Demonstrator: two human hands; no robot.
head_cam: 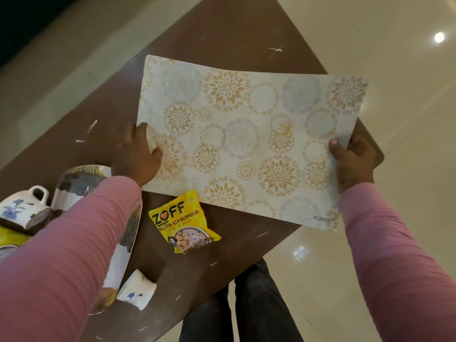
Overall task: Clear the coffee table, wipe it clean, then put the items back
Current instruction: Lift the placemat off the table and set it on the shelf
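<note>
Scuffed brown table [222,33], floral rectangular placemat [237,134] (both hands).

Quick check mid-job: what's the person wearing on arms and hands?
Both arms wear long pink sleeves of finely ribbed knit, the left sleeve and right sleeve ending at the wrists. The left hand and right hand are bare: no gloves, rings or watch show.

Matt, scratched table top [222,33]; smooth printed placemat [241,134]; glossy plastic snack packet [182,223]; glazed ceramic cup [19,206]; polished floor tiles [394,70]; ribbed cloth sleeve [74,243].
</note>
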